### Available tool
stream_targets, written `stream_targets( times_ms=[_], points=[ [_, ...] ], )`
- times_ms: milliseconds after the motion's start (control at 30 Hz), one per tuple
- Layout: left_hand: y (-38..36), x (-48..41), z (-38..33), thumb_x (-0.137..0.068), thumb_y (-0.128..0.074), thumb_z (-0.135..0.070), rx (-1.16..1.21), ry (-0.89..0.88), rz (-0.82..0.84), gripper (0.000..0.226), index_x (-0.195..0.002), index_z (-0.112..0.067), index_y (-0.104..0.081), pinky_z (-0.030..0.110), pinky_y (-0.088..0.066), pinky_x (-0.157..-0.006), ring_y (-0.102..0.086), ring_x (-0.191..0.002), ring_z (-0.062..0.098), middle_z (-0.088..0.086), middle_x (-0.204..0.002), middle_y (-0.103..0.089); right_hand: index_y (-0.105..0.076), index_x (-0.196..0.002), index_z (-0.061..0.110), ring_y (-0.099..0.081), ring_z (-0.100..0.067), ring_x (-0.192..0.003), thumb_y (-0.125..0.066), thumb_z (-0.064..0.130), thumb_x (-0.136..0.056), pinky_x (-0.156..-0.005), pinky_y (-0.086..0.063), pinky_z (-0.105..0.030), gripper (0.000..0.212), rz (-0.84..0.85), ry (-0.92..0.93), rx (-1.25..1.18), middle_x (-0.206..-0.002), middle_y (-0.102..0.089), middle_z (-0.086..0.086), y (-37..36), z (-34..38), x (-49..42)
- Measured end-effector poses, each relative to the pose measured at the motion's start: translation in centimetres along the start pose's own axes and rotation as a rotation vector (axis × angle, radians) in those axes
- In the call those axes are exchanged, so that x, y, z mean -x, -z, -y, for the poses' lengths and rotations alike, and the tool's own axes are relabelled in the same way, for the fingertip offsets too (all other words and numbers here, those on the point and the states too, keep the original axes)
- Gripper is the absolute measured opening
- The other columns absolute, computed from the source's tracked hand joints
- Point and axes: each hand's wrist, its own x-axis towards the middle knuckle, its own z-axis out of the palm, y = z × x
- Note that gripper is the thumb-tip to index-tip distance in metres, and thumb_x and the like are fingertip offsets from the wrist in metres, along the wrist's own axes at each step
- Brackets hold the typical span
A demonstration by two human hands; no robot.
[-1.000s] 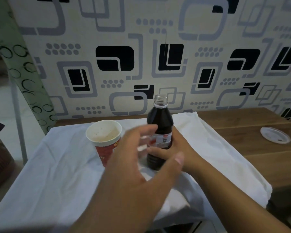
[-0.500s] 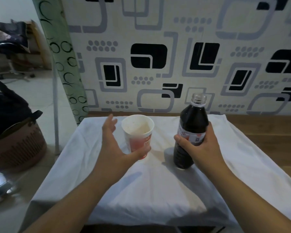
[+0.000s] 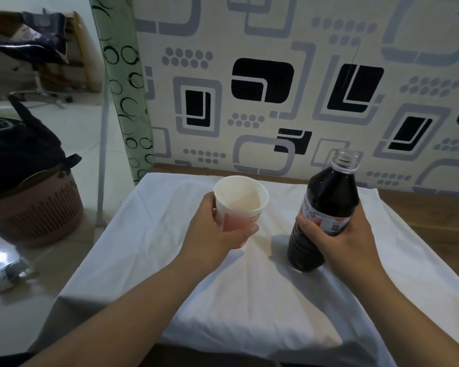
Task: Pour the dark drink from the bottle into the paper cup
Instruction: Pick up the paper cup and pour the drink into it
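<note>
My right hand (image 3: pixel 347 242) has its grip closed around the middle of the bottle (image 3: pixel 326 207), fingers wrapped over the white and red label, thumb on the side nearest me. The bottle is clear plastic, nearly full of dark drink, its cap off and its open neck pointing up and leaning slightly to the right. Its base is at the white cloth (image 3: pixel 249 300), which is spread over the near part of the bench; I cannot tell whether the base still touches it or is just lifted.

My left hand (image 3: pixel 212 239) has its grip clamped on the paper cup (image 3: pixel 240 207), thumb across the front, fingers curled behind the left side. The cup is white inside with a red printed band outside, and it tilts a little toward me so that its open mouth shows. Its inside looks pale and holds no dark drink. The cup is to the left of the bottle, near it but not touching.

Bare wood of the bench (image 3: pixel 435 223) shows to the right of the cloth. Behind it stands a wall (image 3: pixel 276 75) patterned with black and grey rounded squares. Left of the bench, on the pale floor, sits a brown slatted basket (image 3: pixel 37 210) with dark fabric piled on it.
</note>
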Motion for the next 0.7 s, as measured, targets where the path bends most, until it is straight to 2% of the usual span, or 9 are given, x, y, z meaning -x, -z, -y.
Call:
stream_targets(
  times_ms=[67,200,300,367,433,500,633,700],
  points=[
    [0.1,0.0,0.0,-0.062,-0.081,-0.046,0.014,-0.002,0.009,0.076,-0.122,-0.042,-0.035,0.0,-0.038,-0.062,-0.049,-0.106,0.009,-0.026,-0.114,-0.046,-0.043,-0.145,0.021,-0.055,-0.016,-0.11,-0.088,0.023,-0.075,-0.087,-0.047,-0.026,0.083,0.009,0.002,0.01,-0.124,-0.055,0.007,0.1,0.0,-0.1],
    [0.4,0.1,-0.7,-0.056,-0.079,-0.056,-0.01,-0.034,0.019,0.081,-0.122,-0.046,-0.034,0.005,-0.039,-0.069,-0.05,-0.106,0.007,-0.029,-0.114,-0.045,-0.046,-0.142,0.02,-0.055,-0.015,-0.106,-0.088,0.022,-0.075,-0.074,-0.041,-0.009,0.08,0.027,0.016,0.042,-0.119,-0.056,0.008,0.5,0.3,-0.1],
    [0.8,0.3,-1.1,-0.056,-0.077,-0.059,-0.035,-0.063,0.038,0.081,-0.123,-0.048,-0.033,0.011,-0.041,-0.076,-0.05,-0.107,0.006,-0.029,-0.116,-0.046,-0.047,-0.133,0.029,-0.057,-0.008,-0.095,-0.089,0.022,-0.073,-0.069,-0.04,-0.004,0.073,0.042,0.038,0.074,-0.111,-0.058,0.013,0.6,0.7,0.0],
    [1.0,0.6,-1.3,-0.055,-0.076,-0.061,-0.051,-0.083,0.057,0.08,-0.121,-0.049,-0.033,0.008,-0.042,-0.072,-0.051,-0.106,0.004,-0.031,-0.115,-0.046,-0.045,-0.127,0.034,-0.057,-0.003,-0.091,-0.09,0.024,-0.072,-0.072,-0.042,-0.005,0.072,0.069,0.041,0.087,-0.107,-0.058,0.017,0.8,1.1,0.3],
    [1.4,0.9,-1.5,-0.053,-0.074,-0.064,-0.067,-0.105,0.062,0.078,-0.118,-0.051,-0.034,0.001,-0.039,-0.066,-0.051,-0.103,0.0,-0.034,-0.112,-0.046,-0.048,-0.132,0.029,-0.058,-0.01,-0.096,-0.09,0.024,-0.072,-0.079,-0.045,-0.013,0.073,0.093,0.039,0.105,-0.112,-0.059,0.012,1.0,1.4,0.7],
    [1.8,1.2,-1.7,-0.053,-0.075,-0.064,-0.071,-0.124,0.062,0.073,-0.115,-0.054,-0.035,0.0,-0.038,-0.066,-0.05,-0.103,-0.003,-0.035,-0.112,-0.046,-0.051,-0.13,0.028,-0.062,-0.012,-0.096,-0.09,0.026,-0.068,-0.076,-0.046,-0.013,0.073,0.113,0.051,0.099,-0.111,-0.063,0.01,1.3,1.7,1.0],
    [2.9,1.7,-1.9,-0.054,-0.073,-0.068,-0.103,-0.162,0.041,0.071,-0.112,-0.058,-0.035,0.002,-0.041,-0.067,-0.05,-0.103,-0.007,-0.039,-0.109,-0.046,-0.052,-0.121,0.037,-0.064,0.013,-0.084,-0.086,0.038,-0.059,-0.067,-0.043,-0.004,0.071,0.19,0.077,0.123,-0.101,-0.061,0.03,1.6,2.6,1.6],
    [3.5,1.9,-1.9,-0.053,-0.074,-0.069,-0.113,-0.174,0.041,0.072,-0.112,-0.06,-0.035,0.002,-0.04,-0.066,-0.046,-0.104,-0.012,-0.041,-0.108,-0.047,-0.052,-0.117,0.042,-0.063,0.024,-0.084,-0.086,0.039,-0.058,-0.062,-0.045,-0.001,0.068,0.233,0.073,0.142,-0.099,-0.063,0.029,1.7,3.0,1.8]
  ],
)
